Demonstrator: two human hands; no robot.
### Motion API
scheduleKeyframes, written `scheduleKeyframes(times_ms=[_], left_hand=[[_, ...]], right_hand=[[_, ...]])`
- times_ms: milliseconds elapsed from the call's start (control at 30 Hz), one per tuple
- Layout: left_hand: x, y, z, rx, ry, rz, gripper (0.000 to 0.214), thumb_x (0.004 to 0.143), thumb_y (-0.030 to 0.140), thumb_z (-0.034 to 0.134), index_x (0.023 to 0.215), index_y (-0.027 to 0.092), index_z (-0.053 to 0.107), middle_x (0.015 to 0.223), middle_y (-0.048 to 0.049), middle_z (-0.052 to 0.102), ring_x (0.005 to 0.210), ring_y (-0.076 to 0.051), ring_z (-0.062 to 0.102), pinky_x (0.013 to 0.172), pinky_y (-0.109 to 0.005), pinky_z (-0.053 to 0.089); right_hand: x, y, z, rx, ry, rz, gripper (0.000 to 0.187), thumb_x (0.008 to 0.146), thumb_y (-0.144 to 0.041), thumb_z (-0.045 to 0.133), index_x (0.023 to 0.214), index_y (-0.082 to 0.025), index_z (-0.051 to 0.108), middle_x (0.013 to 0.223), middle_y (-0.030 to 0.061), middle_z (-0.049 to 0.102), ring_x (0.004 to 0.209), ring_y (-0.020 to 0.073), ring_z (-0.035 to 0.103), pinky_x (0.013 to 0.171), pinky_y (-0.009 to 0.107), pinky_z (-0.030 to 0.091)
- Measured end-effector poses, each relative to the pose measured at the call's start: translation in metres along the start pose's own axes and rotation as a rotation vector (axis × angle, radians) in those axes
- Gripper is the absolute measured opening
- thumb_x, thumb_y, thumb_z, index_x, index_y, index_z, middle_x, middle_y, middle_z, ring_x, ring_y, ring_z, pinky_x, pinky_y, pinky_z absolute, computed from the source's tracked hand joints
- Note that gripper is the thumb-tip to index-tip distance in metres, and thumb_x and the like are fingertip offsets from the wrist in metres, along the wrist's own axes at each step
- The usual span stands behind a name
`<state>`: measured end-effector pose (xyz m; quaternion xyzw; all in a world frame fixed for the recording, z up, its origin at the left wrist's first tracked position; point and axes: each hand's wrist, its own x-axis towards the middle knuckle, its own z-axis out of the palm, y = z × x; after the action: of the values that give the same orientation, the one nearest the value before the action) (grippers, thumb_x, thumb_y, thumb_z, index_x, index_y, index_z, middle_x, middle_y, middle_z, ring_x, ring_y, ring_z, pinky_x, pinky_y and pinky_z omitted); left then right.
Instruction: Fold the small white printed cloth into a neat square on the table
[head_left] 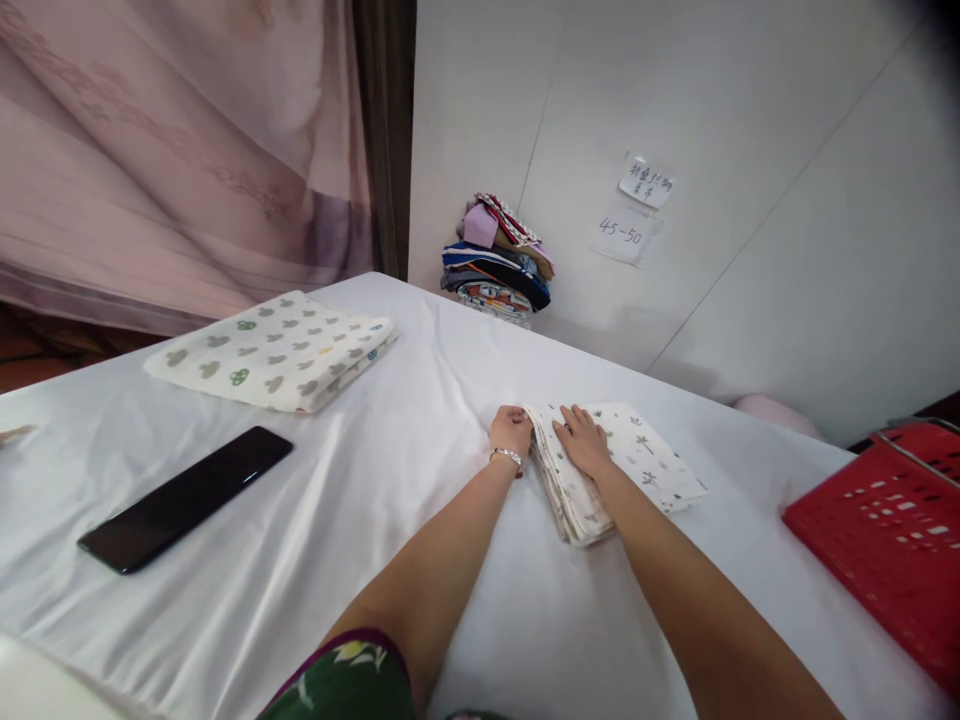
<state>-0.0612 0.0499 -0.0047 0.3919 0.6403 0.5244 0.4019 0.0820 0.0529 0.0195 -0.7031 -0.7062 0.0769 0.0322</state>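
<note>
Folded cloth (645,452), one: soft, thin white fabric with a small palm-and-plant print; a flat, many-layered quadrilateral pad on the right half of the white-draped surface (525,610). Layered edge faces left, running from far left to near right; one corner points right, toward the basket. Partly covered by a forearm; which axis is longer cannot be told.

Left hand (511,432): fingers curled closed, pinching the cloth's far left corner; pale metallic bracelet (507,457) at wrist. Right hand (585,442): open, fingers spread, palm down on the cloth's upper face.

Mushroom-print cloth (274,352), one: white, folded flat, far left; long axis roughly left to right.

Smartphone (187,498), one: glossy black slab, rounded corners, set diagonally, near left.

Basket (844,510), one: red perforated plastic, metal handle, far right.

Fabric stack (499,255), one: multicoloured, folded, beyond the surface's far edge.
</note>
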Motion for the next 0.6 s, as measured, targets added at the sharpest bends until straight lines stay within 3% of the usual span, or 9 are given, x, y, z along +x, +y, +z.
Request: scheduleKeyframes(times_ms=[133,367,600], left_hand=[[0.002,-0.001,0.001,0.014,-0.003,0.001,0.021,0.065,0.012,0.06,0.085,0.018,0.056,0.071,-0.0001,0.065,0.072,-0.014,0.062,0.068,-0.024,0.046],[0.0,0.001,-0.003,0.055,0.011,0.009,0.019,0.066,0.012,0.056,0.084,0.02,0.055,0.073,-0.0003,0.065,0.07,-0.015,0.062,0.064,-0.024,0.046],[0.005,0.003,-0.012,0.238,-0.048,0.023,0.023,0.069,0.018,0.058,0.092,0.022,0.054,0.08,-0.0036,0.066,0.082,-0.02,0.062,0.07,-0.028,0.044]], right_hand=[[0.007,-0.005,-0.006,0.017,-0.044,0.014,0.056,0.089,-0.053,0.018,0.136,-0.027,0.032,0.146,0.0047,0.023,0.133,0.0232,0.017,0.103,0.047,0.019],[-0.001,-0.015,0.007,-0.065,0.0,-0.031,0.058,0.089,-0.057,0.013,0.139,-0.03,0.023,0.149,0.0024,0.015,0.135,0.0213,0.008,0.105,0.047,0.009],[-0.001,-0.019,-0.001,-0.02,-0.037,-0.02,0.058,0.088,-0.057,0.016,0.139,-0.028,0.025,0.149,0.0046,0.014,0.136,0.0237,0.007,0.105,0.05,0.01]])
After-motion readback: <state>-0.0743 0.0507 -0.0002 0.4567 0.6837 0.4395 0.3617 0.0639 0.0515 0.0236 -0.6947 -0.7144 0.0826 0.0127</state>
